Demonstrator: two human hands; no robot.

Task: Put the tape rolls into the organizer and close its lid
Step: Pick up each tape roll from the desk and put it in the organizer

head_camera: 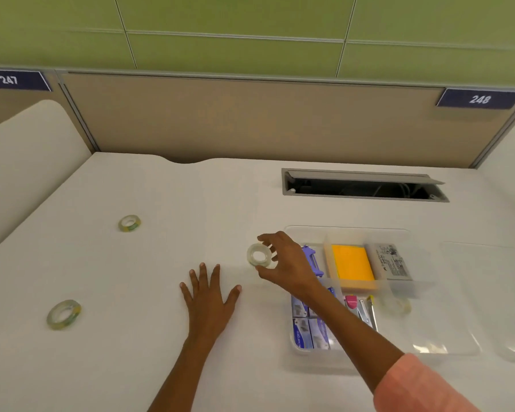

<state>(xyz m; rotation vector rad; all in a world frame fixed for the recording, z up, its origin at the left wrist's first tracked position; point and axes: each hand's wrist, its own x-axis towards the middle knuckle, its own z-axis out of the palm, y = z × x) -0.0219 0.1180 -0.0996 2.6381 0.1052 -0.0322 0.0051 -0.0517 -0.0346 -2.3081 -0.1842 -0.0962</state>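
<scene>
The right hand (pixel 286 263) had a clear tape roll (pixel 260 256) pinched, thumb under it and the other fingers (pixel 268 239) curled over its top, the roll lifted clear of the white desk (pixel 161 263) and turned so its open core faced the camera. Just behind that hand's knuckles sat the clear organizer (pixel 354 292), lid off, and the forearm crossed over its near-left compartments. Under the wrist lay blue staple boxes (pixel 305 331); beyond the back of the hand showed a purple tool (pixel 311 258), then a yellow pad (pixel 351 266) and a white eraser (pixel 391 261) further out to the right. A pink item (pixel 351 301) and a stapler (pixel 366 315) sat just beside the forearm, and another clear tape roll (pixel 399 306) rested inside the organizer past them, blurred. The transparent lid (pixel 488 292) lay flat on the desk well to the right. The left hand (pixel 210 301) was flat on the desk, fingers spread wide, gripping nothing, its thumb tip near the pinched roll. Well off to the left of those spread fingers, two green-cored tape rolls waited on the desk: one far roll (pixel 129 223) and one near roll (pixel 63 314).
</scene>
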